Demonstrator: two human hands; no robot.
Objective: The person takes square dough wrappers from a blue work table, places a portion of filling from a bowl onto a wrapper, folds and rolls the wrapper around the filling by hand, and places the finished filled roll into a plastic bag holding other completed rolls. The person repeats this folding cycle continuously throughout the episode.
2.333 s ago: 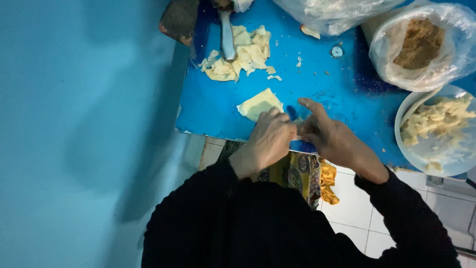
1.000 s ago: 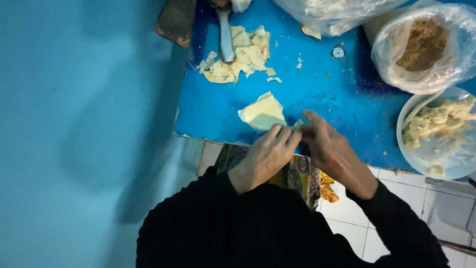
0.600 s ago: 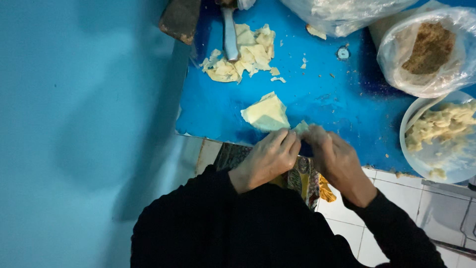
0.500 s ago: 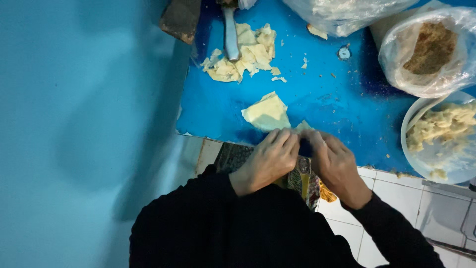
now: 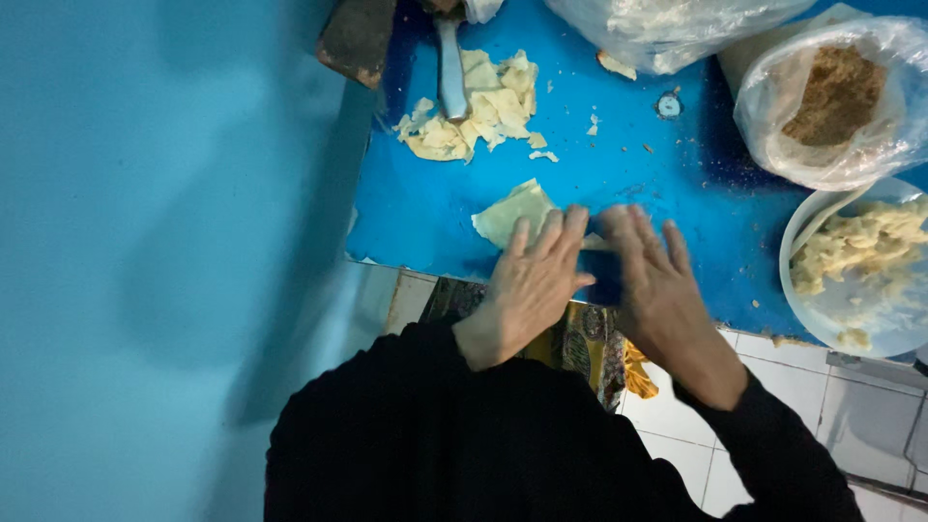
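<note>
Pale yellow dough sheet (image 5: pixel 515 210) lies on the blue table (image 5: pixel 619 155) near its front edge, and our left hand (image 5: pixel 530 282) now rests flat across its near corner with fingers spread. Half a second ago both hands were bunched together, pinching a small piece; now our right hand (image 5: pixel 655 280) is also opened flat, palm down on the table just beside the left, a little dough showing between them. Neither hand grips anything.
</note>
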